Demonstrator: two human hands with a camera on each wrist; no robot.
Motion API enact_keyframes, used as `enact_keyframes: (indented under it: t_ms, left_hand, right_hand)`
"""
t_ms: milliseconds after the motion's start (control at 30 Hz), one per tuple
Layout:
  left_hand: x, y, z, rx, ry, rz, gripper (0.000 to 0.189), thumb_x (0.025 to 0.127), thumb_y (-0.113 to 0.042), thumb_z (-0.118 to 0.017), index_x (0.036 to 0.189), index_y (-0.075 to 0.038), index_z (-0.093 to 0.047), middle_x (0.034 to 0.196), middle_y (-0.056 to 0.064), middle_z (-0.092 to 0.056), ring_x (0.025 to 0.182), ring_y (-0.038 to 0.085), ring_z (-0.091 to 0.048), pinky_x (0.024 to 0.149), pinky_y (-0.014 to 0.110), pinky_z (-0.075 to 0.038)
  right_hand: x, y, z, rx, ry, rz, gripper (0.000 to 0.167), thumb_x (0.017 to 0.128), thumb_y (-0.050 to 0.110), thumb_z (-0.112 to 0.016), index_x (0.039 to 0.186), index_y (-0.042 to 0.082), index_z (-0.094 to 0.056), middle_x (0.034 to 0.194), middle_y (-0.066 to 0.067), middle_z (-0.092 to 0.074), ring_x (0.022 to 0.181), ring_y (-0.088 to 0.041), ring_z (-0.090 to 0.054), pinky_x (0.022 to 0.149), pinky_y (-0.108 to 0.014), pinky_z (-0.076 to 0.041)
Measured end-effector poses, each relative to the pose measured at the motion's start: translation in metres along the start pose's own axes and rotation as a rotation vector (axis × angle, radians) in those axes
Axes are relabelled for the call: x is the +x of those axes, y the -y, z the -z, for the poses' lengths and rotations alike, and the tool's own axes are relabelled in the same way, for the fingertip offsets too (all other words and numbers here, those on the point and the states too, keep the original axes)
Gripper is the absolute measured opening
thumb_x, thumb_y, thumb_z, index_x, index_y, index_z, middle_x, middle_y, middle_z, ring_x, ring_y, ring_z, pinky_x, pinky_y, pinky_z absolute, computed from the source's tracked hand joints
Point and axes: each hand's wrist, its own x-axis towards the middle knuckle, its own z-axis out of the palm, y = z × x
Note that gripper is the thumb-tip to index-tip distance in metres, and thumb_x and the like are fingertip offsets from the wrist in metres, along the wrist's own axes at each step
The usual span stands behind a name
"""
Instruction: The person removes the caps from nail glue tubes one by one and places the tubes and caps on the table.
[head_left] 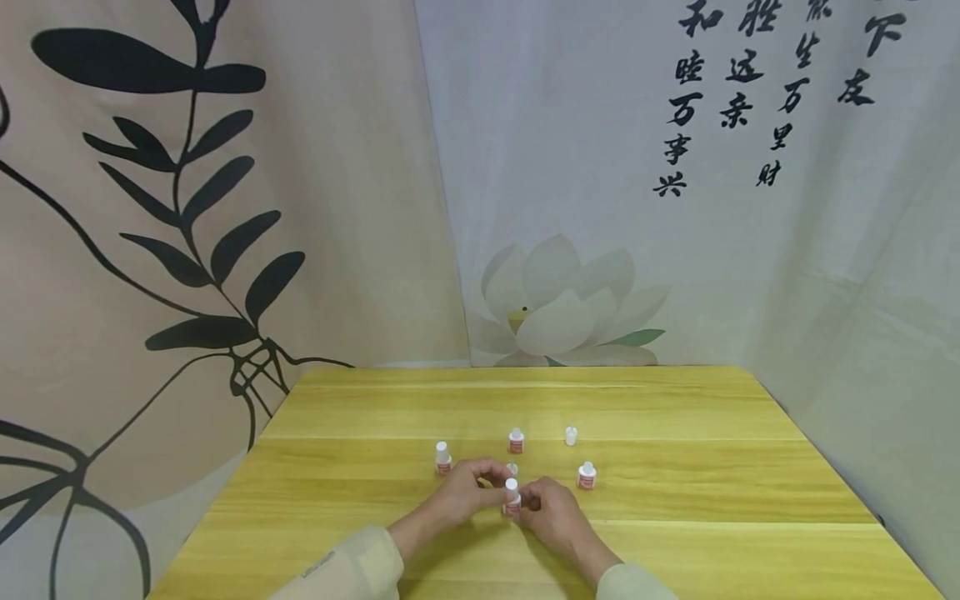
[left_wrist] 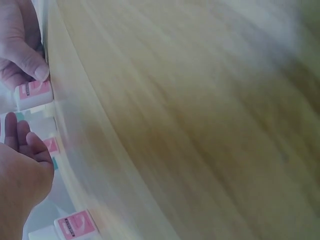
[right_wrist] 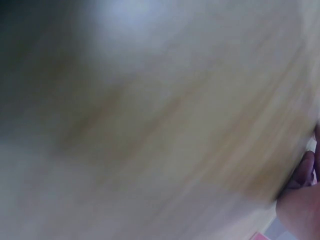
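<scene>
Near the middle of the table stands a small white bottle (head_left: 512, 503) with a red-pink label and a tall white cap. My right hand (head_left: 553, 510) grips its body from the right, and in the left wrist view that thumb lies along the side of the bottle (left_wrist: 36, 96). From the left comes my left hand (head_left: 471, 490), its thumb and forefinger curved around the cap's level, thumb tip right at the bottle. Whether they pinch it I cannot tell. Beyond this hand is a small white cap (head_left: 512, 469). Just the hand's edge (right_wrist: 302, 200) shows in the right wrist view.
A similar tall-capped bottle (head_left: 443, 458) stands to the left. Two shorter-topped bottles are farther back, one behind (head_left: 516, 442) and one at the right (head_left: 587, 476). A small white cap (head_left: 572, 436) sits at the back right. Printed curtains (head_left: 360, 208) hang behind the wooden table (head_left: 720, 533).
</scene>
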Motion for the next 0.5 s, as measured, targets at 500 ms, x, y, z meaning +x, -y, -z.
enact_keyframes:
  t_ms: [500]
  left_hand:
    - [-0.0013, -0.0018, 0.0010, 0.005, 0.013, -0.032, 0.018, 0.086, -0.014, -0.076, 0.102, -0.007, -0.070, 0.094, 0.003, -0.065, 0.092, 0.020, -0.057, 0.078, 0.030, -0.046]
  right_hand:
    - [-0.0010, 0.0007, 0.0011, -0.005, -0.001, 0.007, 0.013, 0.085, 0.020, -0.079, 0.094, 0.013, -0.075, 0.094, 0.000, -0.059, 0.088, -0.017, -0.055, 0.075, -0.040, -0.048]
